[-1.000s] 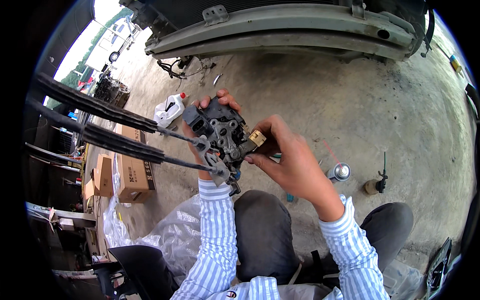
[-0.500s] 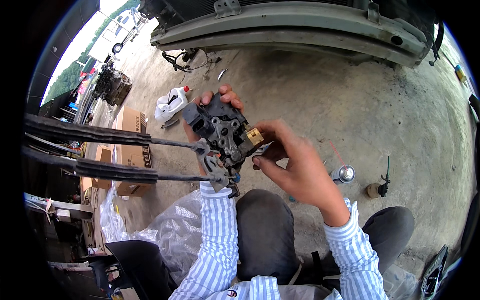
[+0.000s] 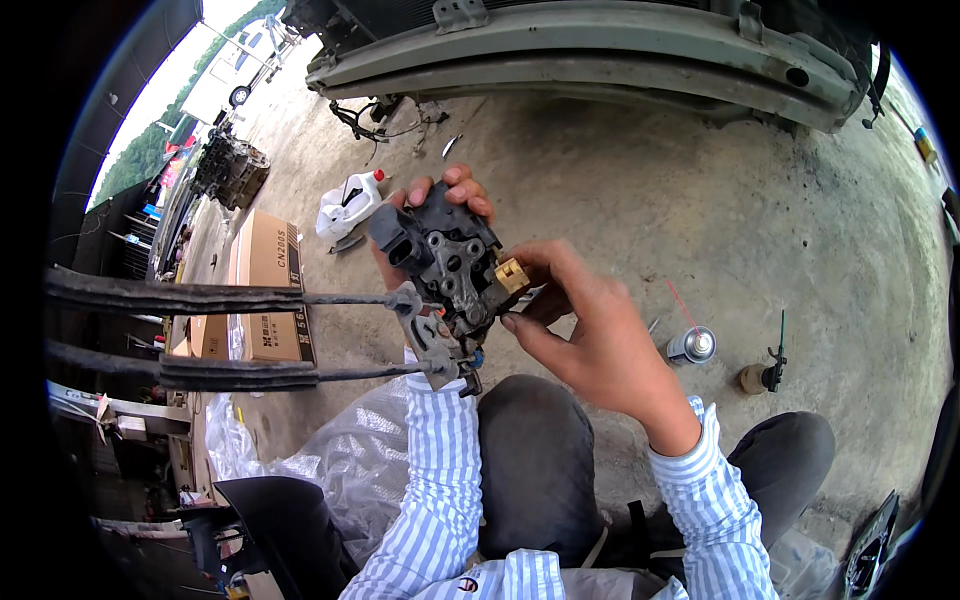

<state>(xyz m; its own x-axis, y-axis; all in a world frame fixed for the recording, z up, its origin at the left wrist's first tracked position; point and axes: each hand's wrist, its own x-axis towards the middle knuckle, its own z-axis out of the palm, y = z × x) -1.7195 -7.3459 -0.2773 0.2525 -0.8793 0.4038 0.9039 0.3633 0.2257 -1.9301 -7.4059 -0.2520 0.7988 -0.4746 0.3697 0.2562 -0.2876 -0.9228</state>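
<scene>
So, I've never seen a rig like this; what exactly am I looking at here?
There's no machine doing the work: these are a person's bare hands, seen from a wide fisheye camera on their head, looking down. The lens bends straight edges.

The left hand holds a black-and-metal mechanism from behind, with two dark cables running off to the left. The right hand is at its brass-coloured piece; whether it grips it is unclear.

On the concrete floor stand a spray can with a red straw, a white jug and a cardboard box. Across the top is a long metal beam.
</scene>
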